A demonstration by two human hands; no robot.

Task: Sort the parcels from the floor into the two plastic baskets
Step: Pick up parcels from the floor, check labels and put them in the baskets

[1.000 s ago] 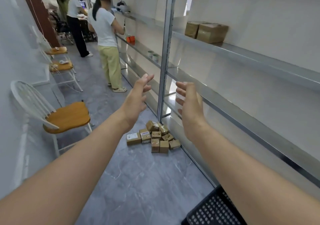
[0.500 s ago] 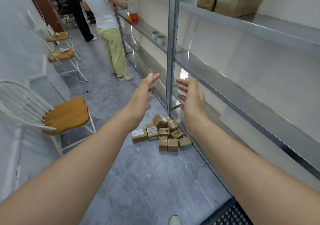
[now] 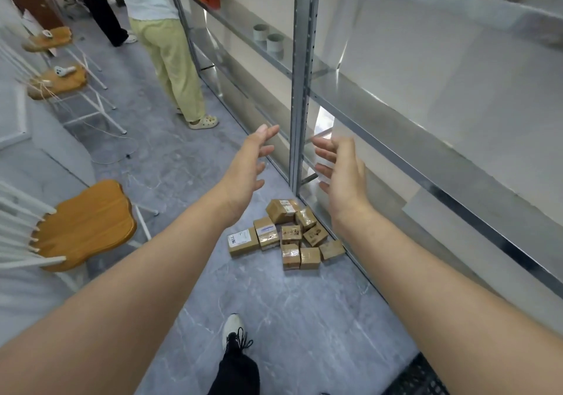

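Both hands empty and raised in front: left hand (image 3: 248, 167) and right hand (image 3: 342, 170) have fingers spread, palms facing each other, touching nothing. Parcels (image 3: 286, 233) sit in a loose pile on the grey floor (image 3: 304, 318), against the foot of the metal shelf (image 3: 300, 90), below the hands. One black basket (image 3: 417, 378) corner shows at bottom right, well apart from the pile.

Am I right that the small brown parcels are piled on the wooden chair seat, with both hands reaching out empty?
Not quite. The head view shows the parcels piled on the grey floor at the foot of the metal shelving, not on the wooden chair seat, which is bare. The rest holds: the left hand and the right hand are both open and empty.
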